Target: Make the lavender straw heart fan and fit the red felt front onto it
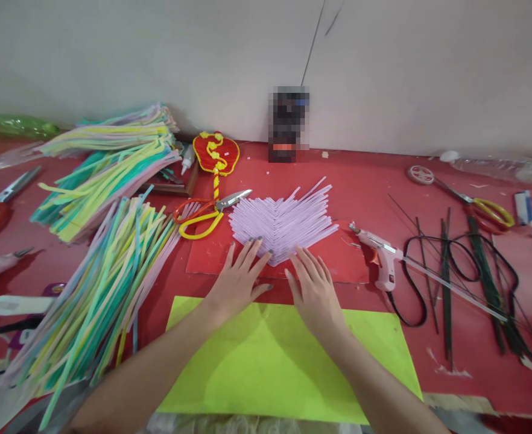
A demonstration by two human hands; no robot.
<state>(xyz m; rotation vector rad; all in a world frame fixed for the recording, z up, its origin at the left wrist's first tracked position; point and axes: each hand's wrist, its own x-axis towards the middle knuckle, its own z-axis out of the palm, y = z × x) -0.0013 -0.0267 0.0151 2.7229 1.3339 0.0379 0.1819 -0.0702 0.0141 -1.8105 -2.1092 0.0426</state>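
Observation:
A leaf-like shape of lilac pipe cleaners (284,220), laid in a herringbone pattern, lies on a red board (356,268). My left hand (243,271) rests at its lower left edge, fingers spread. At the lower right edge is my right hand (315,283), its fingers stretched out flat. Neither hand grips anything. Below both wrists lies a bright yellow-green sheet (288,367). Scissors with red and yellow handles (207,220) lie at the shape's left side, their blades pointing to it.
Bundles of pastel pipe cleaners (98,295) fill the left side. A pink glue gun (383,259) with its black cord lies right, near dark green stems (487,271) and more scissors (483,208). A red and yellow fan-shaped ornament (216,154) and a pixelated dark object (288,123) stand behind.

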